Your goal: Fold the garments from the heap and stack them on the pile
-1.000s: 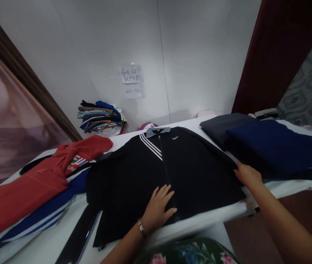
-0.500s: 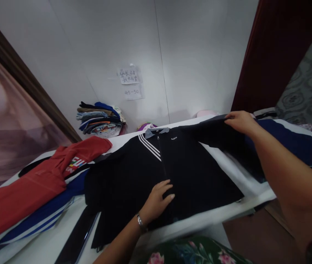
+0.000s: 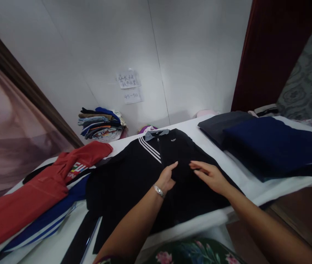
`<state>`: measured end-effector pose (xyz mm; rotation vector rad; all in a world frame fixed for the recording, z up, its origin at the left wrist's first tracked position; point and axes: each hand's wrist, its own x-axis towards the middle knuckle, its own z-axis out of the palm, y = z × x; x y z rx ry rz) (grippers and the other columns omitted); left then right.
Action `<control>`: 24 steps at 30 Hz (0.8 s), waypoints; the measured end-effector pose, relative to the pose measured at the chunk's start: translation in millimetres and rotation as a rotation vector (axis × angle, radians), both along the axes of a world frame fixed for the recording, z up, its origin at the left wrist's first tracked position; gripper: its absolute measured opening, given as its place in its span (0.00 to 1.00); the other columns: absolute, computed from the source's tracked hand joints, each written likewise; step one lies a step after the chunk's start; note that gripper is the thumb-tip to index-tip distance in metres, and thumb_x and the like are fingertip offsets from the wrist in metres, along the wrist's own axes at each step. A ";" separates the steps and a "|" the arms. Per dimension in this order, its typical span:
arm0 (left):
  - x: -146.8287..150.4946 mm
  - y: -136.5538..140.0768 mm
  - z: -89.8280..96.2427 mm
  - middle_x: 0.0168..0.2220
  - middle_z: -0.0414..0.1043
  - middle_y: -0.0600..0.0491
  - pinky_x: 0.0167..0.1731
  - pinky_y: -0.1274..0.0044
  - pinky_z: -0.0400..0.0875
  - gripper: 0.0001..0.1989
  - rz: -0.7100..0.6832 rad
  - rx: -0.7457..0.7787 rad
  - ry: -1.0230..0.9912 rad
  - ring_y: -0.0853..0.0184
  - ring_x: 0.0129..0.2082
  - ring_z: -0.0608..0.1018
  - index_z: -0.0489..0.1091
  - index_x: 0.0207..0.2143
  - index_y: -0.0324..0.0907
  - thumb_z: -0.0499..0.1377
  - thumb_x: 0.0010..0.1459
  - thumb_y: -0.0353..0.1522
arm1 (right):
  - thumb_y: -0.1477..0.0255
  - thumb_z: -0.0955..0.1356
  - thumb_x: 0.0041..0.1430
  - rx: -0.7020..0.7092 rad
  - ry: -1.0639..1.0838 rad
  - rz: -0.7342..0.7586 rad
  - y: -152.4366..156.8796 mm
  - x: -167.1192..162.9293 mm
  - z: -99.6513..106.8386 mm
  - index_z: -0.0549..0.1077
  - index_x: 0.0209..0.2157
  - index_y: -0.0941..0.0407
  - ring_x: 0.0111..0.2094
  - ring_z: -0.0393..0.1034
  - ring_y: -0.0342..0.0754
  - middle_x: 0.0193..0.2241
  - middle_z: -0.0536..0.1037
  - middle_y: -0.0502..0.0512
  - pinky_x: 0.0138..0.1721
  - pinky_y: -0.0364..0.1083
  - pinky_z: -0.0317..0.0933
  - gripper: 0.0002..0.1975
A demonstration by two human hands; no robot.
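Note:
A black zip jacket (image 3: 134,176) with a grey collar and three white slanted stripes lies spread on the white table. Its sleeve on the right side now rests folded in over the body, black on black, so its outline is hard to make out. My left hand (image 3: 166,178), a silver bracelet at the wrist, is over the middle of the jacket by the zip; the thumb is stretched out and some fingers are hidden. Just to its right, my right hand (image 3: 210,176) is over the jacket's right half with fingers extended and nothing gripped.
Red garments (image 3: 43,194) and a blue striped one (image 3: 40,229) lie at left. Dark navy clothes (image 3: 276,146) are piled at right. A folded clothes stack (image 3: 101,124) stands by the wall, below paper notes (image 3: 129,88). The white table (image 3: 188,227) ends close to my body.
My right hand has let go of the sleeve and moved left over the jacket, the sleeve now folded inward. My left hand has shifted slightly up and right.

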<state>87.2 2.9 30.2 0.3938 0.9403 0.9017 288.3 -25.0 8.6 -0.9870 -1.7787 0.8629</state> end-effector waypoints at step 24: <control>-57.1 227.8 188.3 0.35 0.76 0.50 0.45 0.70 0.70 0.08 0.397 0.755 0.129 0.61 0.41 0.77 0.70 0.33 0.40 0.61 0.50 0.34 | 0.78 0.61 0.54 -0.028 -0.532 0.116 -38.9 -10.4 -2.7 0.59 0.61 0.53 0.51 0.67 0.50 0.53 0.70 0.58 0.52 0.49 0.60 0.31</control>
